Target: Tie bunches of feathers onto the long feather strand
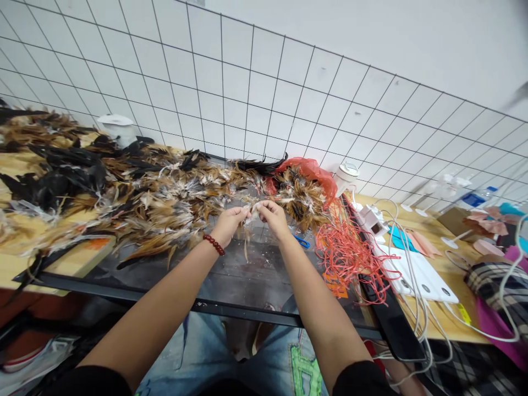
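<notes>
My left hand (233, 221), with a red bead bracelet (214, 245) at its wrist, pinches a small pale feather (246, 242) whose thin tip hangs down. Close beside it, the bent fingers of my right hand (271, 215) are closed on the feather's whitish upper part. Both hands are over the dark tabletop (243, 280). Brown and white feathers (165, 203) lie in a thick heap to the left of my hands. Behind my right hand, more feathers (301, 195) rest in and before a red plastic bag (311, 170). Fingertips cover part of the held feather.
Tangled red plastic string (350, 250) lies to the right, near a blue-handled tool (302, 241). Farther right are white cables (412, 275) and a white power strip (424, 283). Black feathers (61, 170) spread at left. A wire grid (223, 77) stands behind.
</notes>
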`<state>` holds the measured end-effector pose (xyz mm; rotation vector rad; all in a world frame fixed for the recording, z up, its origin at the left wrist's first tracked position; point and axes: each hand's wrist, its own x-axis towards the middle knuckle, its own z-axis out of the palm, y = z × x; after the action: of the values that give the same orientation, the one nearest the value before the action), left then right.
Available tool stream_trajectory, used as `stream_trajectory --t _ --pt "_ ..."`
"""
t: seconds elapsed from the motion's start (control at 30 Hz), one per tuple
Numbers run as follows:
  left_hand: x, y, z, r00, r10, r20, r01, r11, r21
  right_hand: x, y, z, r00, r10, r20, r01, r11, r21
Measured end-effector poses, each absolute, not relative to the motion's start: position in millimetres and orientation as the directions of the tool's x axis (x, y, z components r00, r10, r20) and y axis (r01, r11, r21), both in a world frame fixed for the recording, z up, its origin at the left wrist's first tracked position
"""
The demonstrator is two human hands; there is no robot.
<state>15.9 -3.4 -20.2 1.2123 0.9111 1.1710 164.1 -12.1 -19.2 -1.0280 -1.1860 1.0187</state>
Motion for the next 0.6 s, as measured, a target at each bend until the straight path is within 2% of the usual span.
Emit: stream_trajectory --t 0.17,0.37,0.6 --pt "15.1 -3.8 -17.5 0.202 0.975 0.087 -0.171 -0.053 0.984 165.7 -10.7 -20.3 0.115 0.978 0.173 -0.18 0.192 -0.965" --pt "15.4 -6.8 -15.3 0.235 0.968 0.088 -0.078 -0.072 0.994 164.3 -12.7 -17.5 0.129 0.968 0.215 -0.115 0.23 -0.966" --pt "14.8 -6.3 -16.9 0.256 0.963 0.08 -0.076 -0.062 0.995 166.2 -14.4 -15.6 0.164 0.966 0.201 -0.094 0.218 -0.971"
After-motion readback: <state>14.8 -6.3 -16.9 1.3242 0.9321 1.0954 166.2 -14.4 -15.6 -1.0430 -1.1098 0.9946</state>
